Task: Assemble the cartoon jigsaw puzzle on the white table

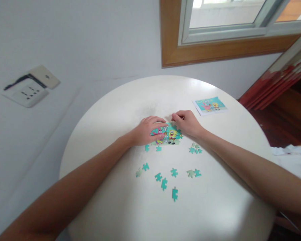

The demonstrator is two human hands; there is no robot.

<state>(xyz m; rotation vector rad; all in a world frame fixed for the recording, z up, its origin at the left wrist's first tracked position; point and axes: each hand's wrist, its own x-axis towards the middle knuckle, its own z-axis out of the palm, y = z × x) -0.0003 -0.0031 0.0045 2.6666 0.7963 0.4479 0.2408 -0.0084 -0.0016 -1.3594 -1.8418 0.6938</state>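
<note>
A partly joined cartoon jigsaw (171,135) lies near the middle of a round white table (115,110). My left hand (147,130) rests on the jigsaw's left part, fingers curled down flat onto it. My right hand (187,122) sits at its upper right edge, fingers bent and pinched together at the tips; what they hold, if anything, is too small to see. Several loose teal pieces (174,172) lie scattered on the table nearer to me, with a small cluster (195,149) beside my right wrist.
A small printed card (210,105) with the same cartoon picture lies at the table's far right. A wall socket plate (30,87) is on the white wall to the left. A wood-framed window (230,36) and red curtain (278,83) stand behind the table.
</note>
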